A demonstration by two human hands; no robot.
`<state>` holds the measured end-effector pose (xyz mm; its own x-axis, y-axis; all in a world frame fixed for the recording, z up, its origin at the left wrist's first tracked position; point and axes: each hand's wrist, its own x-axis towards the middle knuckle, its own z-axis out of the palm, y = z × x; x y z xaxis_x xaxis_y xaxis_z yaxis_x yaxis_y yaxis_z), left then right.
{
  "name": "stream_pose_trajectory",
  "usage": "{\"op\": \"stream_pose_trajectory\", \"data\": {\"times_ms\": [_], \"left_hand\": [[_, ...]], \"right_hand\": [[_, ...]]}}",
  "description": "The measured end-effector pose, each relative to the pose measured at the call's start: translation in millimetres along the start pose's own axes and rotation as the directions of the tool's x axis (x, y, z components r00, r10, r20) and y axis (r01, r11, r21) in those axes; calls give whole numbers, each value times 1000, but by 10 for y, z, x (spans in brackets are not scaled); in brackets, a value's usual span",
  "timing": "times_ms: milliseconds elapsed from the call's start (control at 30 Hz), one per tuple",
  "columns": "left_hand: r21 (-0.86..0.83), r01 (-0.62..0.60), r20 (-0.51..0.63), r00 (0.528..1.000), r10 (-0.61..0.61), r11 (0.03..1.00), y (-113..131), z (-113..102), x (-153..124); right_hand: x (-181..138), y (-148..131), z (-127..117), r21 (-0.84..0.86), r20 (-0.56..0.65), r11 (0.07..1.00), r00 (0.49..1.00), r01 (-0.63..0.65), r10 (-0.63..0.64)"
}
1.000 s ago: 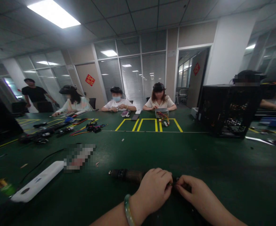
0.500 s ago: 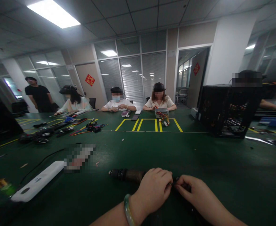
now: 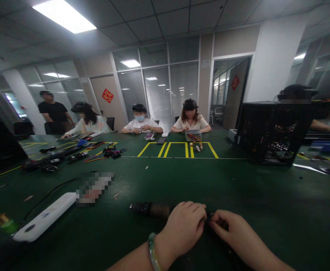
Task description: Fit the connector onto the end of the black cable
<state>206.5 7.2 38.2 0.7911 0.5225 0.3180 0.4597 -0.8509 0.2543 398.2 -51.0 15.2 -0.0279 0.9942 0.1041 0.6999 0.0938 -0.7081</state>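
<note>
My left hand (image 3: pixel 183 224), with a green bangle (image 3: pixel 153 250) on its wrist, lies over the right part of a dark power tool (image 3: pixel 156 210). This tool looks like an electric screwdriver, with a brown barrel and a metal tip pointing left. My left fingers are curled closed around something small and dark, mostly hidden. Close by on the right, my right hand (image 3: pixel 232 227) has thumb and index finger pinched together. Its fingertips nearly meet the left ones, and what they hold is too small to name. Dark parts below the hands blend into the table shadow.
A white power strip (image 3: pixel 48 216) with a black cord lies left on the green table (image 3: pixel 238 188), near a green bottle (image 3: pixel 5 224). Bundled cables (image 3: pixel 108 151) lie farther back. A black computer case (image 3: pixel 266 133) stands right. Several people sit opposite.
My hands stay almost where they were, with only slight finger movement. In the background, a standing person in black has shifted to the right.
</note>
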Motion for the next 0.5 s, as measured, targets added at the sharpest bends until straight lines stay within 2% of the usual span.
{"op": "stream_pose_trajectory", "data": {"times_ms": [133,333,500], "left_hand": [[-26,29,-24,999,-30,999,-5,4,-4],[-37,-2,-34,999,0,999,-2,13,-7],[-54,47,-47,998,-49,997,-11,32,-14]], "right_hand": [[1,2,2,12,6,1000,1000,-5,5],[10,-6,2,-2,-3,1000,1000,-4,4],[5,-26,-11,11,7,1000,1000,-10,10]]}}
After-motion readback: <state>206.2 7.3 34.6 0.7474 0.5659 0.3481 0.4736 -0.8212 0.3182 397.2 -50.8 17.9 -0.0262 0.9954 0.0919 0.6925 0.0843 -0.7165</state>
